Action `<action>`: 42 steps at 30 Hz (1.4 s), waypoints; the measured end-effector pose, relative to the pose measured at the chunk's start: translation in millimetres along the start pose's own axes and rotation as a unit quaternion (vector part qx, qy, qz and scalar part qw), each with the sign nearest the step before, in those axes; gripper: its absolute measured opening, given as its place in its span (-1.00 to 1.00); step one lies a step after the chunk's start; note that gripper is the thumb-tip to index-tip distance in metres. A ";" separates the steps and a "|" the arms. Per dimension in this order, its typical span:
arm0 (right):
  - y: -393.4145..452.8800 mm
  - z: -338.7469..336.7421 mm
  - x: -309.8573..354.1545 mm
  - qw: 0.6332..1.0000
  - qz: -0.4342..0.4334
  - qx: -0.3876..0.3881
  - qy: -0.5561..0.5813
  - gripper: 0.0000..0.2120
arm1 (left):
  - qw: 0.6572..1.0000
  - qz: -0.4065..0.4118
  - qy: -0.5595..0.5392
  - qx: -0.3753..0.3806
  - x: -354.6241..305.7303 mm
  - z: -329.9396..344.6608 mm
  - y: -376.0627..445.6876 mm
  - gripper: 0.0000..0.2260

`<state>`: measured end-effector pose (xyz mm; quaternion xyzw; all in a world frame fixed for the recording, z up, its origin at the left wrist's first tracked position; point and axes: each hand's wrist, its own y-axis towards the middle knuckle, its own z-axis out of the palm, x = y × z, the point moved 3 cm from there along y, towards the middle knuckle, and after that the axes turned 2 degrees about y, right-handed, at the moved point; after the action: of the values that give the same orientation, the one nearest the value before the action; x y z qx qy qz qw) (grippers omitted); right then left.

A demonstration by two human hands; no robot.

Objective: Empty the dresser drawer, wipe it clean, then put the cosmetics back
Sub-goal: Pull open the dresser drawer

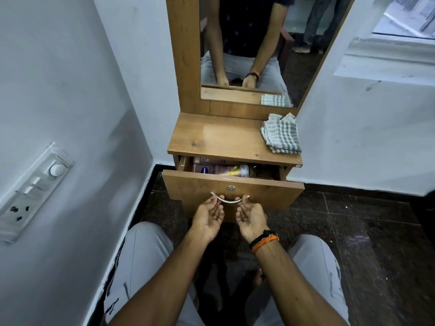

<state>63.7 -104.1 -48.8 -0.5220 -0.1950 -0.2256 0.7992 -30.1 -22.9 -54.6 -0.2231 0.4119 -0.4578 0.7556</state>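
The wooden dresser drawer is pulled partly out. Pink cosmetic packs and a lying bottle show inside; the rest is hidden under the dresser top. My left hand and my right hand are palm up below the curved metal handle, with their fingers curled round its two ends. A folded grey-and-white checked cloth lies on the right of the dresser top.
A mirror stands behind the dresser top. A white wall with a switch panel is close on the left, another white wall on the right. The floor is dark tile. My knees flank the drawer.
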 end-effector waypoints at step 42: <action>-160.8 -75.6 -26.3 0.920 -0.199 0.036 -0.337 -0.92 | 0.939 0.016 0.343 -0.023 16.9 -28.8 -169.7 -0.88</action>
<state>-42.9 -226.5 28.2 -0.4886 -0.5602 -0.1837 0.6432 -136.0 -118.3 43.4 -0.0635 0.6598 -0.4849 0.5704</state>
